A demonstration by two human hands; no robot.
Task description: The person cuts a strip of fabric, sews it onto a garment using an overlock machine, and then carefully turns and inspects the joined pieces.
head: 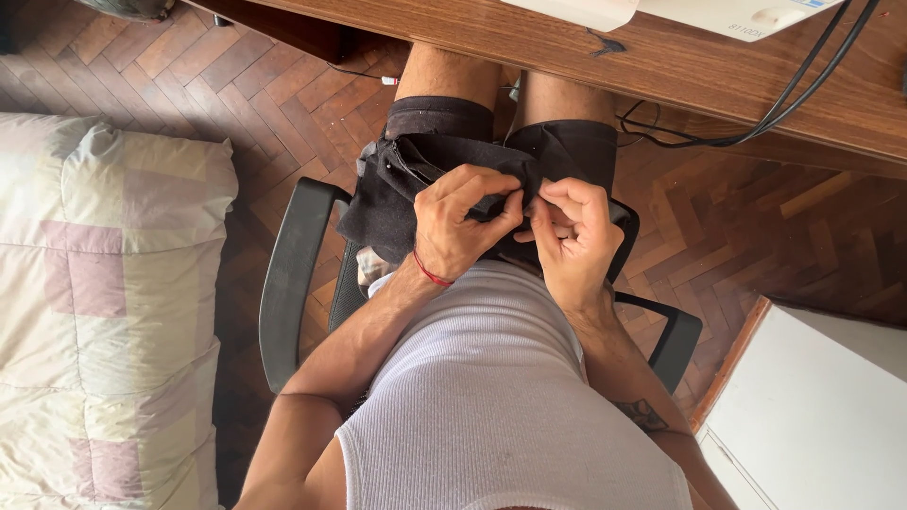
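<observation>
Hands, left hand (463, 222) and right hand (570, 236), together, pinching dark cloth (406, 189); cloth lies crosswise over lap.

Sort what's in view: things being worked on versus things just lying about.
In hand: black fabric garment, pinched by left hand and right hand.
Lying about: wooden desk, black cables, patchwork quilt, white cabinet.
</observation>
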